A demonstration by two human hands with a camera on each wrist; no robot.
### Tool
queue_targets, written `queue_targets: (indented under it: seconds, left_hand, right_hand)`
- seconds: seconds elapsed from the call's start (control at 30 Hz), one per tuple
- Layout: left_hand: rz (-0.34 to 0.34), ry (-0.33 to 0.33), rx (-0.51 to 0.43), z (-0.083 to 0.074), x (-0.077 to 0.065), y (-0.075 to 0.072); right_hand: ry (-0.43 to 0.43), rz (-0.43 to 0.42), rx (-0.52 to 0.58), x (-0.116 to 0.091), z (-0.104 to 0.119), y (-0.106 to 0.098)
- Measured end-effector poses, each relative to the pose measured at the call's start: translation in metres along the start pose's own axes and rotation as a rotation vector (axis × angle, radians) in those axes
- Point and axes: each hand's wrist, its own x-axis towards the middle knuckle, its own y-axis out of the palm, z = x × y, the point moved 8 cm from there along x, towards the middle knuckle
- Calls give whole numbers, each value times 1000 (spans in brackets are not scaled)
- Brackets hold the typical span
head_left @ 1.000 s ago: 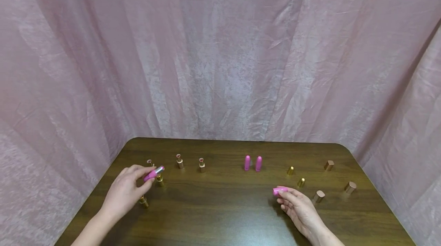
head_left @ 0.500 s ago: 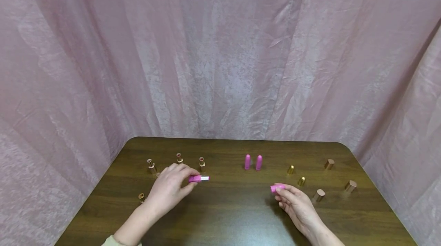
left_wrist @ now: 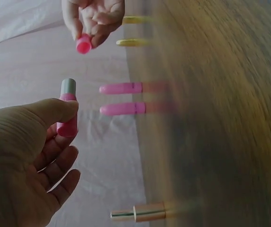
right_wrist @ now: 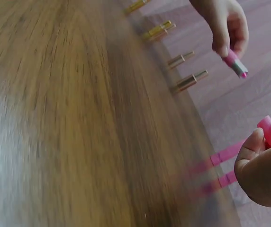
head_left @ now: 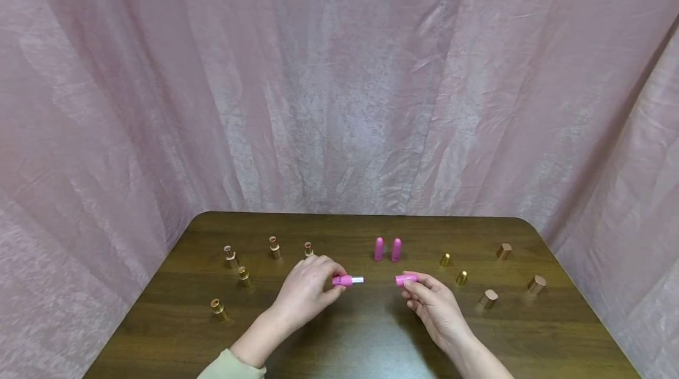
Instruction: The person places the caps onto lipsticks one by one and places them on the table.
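Observation:
My left hand (head_left: pixel 305 286) pinches an uncapped pink lipstick (head_left: pixel 343 280) between thumb and fingers. Its silver collar points right, and a bit of pink shows at the end in the right wrist view. My right hand (head_left: pixel 436 311) holds a pink lipstick cap (head_left: pixel 405 279), its hollow mouth (left_wrist: pixel 83 46) turned toward the lipstick. Both pieces are level above the table, roughly in line, with a short gap between them. Just behind stand two closed pink lipsticks, one (head_left: pixel 379 249) beside the other (head_left: pixel 396 250).
Uncapped lipsticks stand on the wooden table (head_left: pixel 339 343) at left: rose-gold ones such as this one (head_left: pixel 274 247), plus two gold ones (head_left: pixel 218 309). On the right are two gold caps (head_left: pixel 462 277) and three rose-gold caps (head_left: pixel 537 284). Pink curtains (head_left: pixel 339 84) hang behind.
My left hand has carried the pink lipstick rightward from the left-hand lipsticks to mid-table, levelling it. My right hand has shifted slightly left and away from me with the cap.

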Motion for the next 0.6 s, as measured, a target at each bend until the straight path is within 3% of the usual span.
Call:
queue_targets:
  seconds: [0.33, 0.6]
  left_hand:
    - [39, -20, -13, -7, 8, 16]
    - [49, -23, -12, -11, 9, 19]
  right_hand:
    - [19, 13, 17, 0, -12, 24]
    - [8, 22, 19, 0, -18, 31]
